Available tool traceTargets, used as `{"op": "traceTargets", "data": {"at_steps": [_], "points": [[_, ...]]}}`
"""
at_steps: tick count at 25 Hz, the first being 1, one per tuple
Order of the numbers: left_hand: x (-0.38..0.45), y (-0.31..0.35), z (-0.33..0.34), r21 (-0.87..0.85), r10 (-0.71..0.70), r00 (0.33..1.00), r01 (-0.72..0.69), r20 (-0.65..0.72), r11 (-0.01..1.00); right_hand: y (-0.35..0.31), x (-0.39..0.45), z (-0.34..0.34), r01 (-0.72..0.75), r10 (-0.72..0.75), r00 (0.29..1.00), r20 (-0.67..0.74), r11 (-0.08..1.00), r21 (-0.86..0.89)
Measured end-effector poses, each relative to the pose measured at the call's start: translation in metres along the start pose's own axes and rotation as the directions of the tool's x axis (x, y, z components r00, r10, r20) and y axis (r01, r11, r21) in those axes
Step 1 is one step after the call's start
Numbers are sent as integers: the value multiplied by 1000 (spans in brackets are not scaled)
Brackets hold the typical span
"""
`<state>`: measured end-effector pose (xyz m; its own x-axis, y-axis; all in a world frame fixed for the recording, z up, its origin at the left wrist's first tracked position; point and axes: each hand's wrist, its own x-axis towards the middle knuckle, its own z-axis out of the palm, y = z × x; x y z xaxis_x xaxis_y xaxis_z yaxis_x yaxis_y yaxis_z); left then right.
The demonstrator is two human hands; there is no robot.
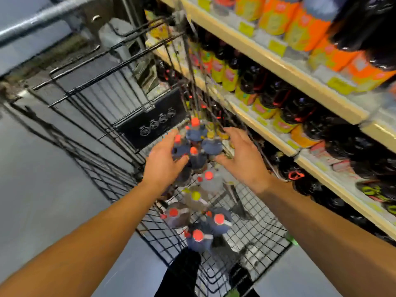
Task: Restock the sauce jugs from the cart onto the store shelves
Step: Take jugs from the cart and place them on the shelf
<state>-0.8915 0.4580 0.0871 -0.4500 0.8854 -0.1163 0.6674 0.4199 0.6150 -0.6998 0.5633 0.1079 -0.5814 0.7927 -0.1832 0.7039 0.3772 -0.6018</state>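
Note:
Several dark sauce jugs with red caps (194, 156) stand packed in the black wire cart (257, 232) below me. One jug with a yellow-green cap (196, 197) sits among them. My left hand (164, 159) hovers open at the left of the far cluster of jugs, fingers spread. My right hand (242, 155) hovers open at the right of the same cluster. Neither hand holds a jug. The picture is blurred by motion.
Wooden store shelves (278, 61) run along the right, stocked with dark jugs with yellow and orange labels (227, 73). The cart's folding child seat with a black plastic panel (154, 121) stands at the far end. Grey floor lies to the left.

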Motion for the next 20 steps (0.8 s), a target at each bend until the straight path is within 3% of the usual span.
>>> {"op": "traceTargets", "data": {"at_steps": [7,12,17,20], "points": [[43,-89,27,18,-161,987,161,3,987,-3,102,61,62,-48,991,128,993,-104],[84,-113,83,-18,-170,984,171,57,985,30,179,98,108,-75,982,171,976,-192],[115,-131,123,-16,-172,981,174,84,985,59,237,131,180,-52,925,376,932,-315],[122,-134,133,-16,-175,984,175,36,984,65,244,138,161,-52,936,349,943,-292]]}}
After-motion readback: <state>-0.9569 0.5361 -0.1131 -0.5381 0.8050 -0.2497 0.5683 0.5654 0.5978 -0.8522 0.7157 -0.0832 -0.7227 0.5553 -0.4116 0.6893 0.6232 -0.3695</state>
